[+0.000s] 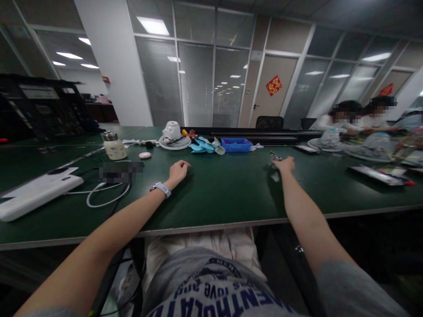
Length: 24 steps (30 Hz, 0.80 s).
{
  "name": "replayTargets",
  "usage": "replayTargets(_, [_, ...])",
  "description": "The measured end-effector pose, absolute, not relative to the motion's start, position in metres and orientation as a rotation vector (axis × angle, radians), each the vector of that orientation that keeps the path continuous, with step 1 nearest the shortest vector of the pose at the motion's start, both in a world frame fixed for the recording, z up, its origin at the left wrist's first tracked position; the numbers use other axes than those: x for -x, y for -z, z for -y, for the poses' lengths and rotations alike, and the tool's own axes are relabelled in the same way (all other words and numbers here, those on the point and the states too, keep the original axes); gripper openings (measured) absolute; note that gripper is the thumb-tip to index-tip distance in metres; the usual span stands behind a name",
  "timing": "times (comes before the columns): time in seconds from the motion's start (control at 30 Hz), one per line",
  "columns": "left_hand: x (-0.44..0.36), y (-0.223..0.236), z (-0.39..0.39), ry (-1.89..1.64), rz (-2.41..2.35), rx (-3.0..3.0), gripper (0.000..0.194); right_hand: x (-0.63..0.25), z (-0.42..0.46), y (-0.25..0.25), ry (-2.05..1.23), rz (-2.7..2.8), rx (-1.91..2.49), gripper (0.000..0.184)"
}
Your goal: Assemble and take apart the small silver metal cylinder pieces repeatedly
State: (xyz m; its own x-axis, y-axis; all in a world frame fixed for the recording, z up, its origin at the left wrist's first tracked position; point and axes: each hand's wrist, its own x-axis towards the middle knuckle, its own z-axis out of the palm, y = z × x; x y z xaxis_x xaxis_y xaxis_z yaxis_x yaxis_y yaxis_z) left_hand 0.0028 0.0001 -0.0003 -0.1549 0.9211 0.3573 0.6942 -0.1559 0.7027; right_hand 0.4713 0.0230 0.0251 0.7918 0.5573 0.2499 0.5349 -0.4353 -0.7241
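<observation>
My left hand (178, 172), with a watch (161, 189) on its wrist, rests on the green table (218, 189). Its fingers are curled in, and nothing shows in them. Farther right, my right hand (285, 164) reaches out over the table and pinches a small dark-and-silver piece (275, 156); its kind is too small to make out. Beyond and between the hands stands a blue plastic basket (236, 145) with small items inside. Light-blue fan blades (202, 145) lie left of the basket, beside a white fan part with a round grille (174, 137).
At the left are a cream bottle (115, 147), a pink round object (144, 155), a white device (42, 196) and a looped white cable (109, 204). A flat pale item (376, 175) lies at the right. Two people (357, 116) sit at the far right behind clear-covered parts.
</observation>
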Motion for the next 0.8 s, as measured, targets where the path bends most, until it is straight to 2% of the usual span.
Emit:
replayTargets(0.13, [-0.002, 0.001, -0.001, -1.209, -1.831, -1.849, 0.028, -0.462, -0.019, -0.029, -0.08, 0.708, 2.075, 0.059])
replayTargets(0.3, [-0.004, 0.0, 0.0, -1.205, -1.826, -1.84, 0.028, -0.434, -0.018, -0.041, -0.023, 0.645, 2.042, 0.059])
replayTargets(0.43, [-0.007, -0.004, 0.004, -1.228, -1.833, -1.853, 0.025, -0.38, -0.026, -0.048, 0.011, 0.931, 1.818, 0.059])
replayTargets(0.53, [-0.012, -0.008, 0.011, -1.322, -1.76, -1.868, 0.021, -0.315, -0.031, -0.041, -0.223, 1.192, 1.572, 0.058])
replayTargets(0.63, [-0.018, -0.012, 0.02, -1.435, -1.545, -1.979, 0.028, -0.25, -0.026, -0.022, -0.469, 1.427, 1.353, 0.06])
replayTargets(0.8, [-0.027, -0.015, 0.029, -1.497, -1.32, -2.107, 0.041, -0.197, 0.0, 0.002, -0.591, 1.73, 1.091, 0.058])
